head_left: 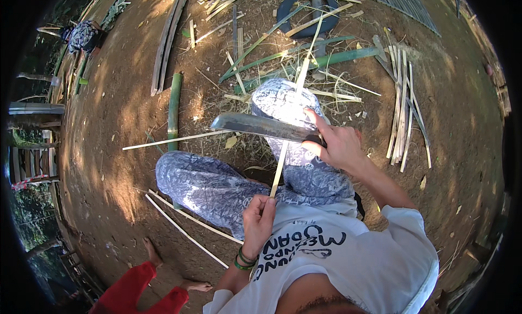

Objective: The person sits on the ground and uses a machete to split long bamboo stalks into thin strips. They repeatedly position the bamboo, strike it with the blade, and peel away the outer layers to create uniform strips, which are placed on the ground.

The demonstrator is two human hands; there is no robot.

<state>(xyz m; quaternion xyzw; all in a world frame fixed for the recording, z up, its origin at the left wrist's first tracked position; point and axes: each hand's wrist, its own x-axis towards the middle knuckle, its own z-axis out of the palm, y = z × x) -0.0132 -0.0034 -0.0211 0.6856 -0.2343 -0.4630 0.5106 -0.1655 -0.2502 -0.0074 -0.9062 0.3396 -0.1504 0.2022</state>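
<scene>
My right hand [341,146] is closed around the handle end of a broad machete [255,126], its index finger stretched forward. The dark blade points left, above my patterned trouser leg [321,175]. My left hand [259,219] pinches the near end of a thin, pale bamboo strip [279,170] between thumb and fingers. From there the strip runs away from me, passes beneath the blade and over my knee, and reaches the litter of bamboo beyond. Whether the edge touches the strip I cannot tell. The handle is mostly hidden by my fingers.
Split strips [401,105] lie bundled on the right. Green bamboo [348,57] and shavings cover the soil ahead. A green pole [174,105] and long dark slats [167,42] lie left. Another person's red trousers [128,289] and bare feet show at lower left.
</scene>
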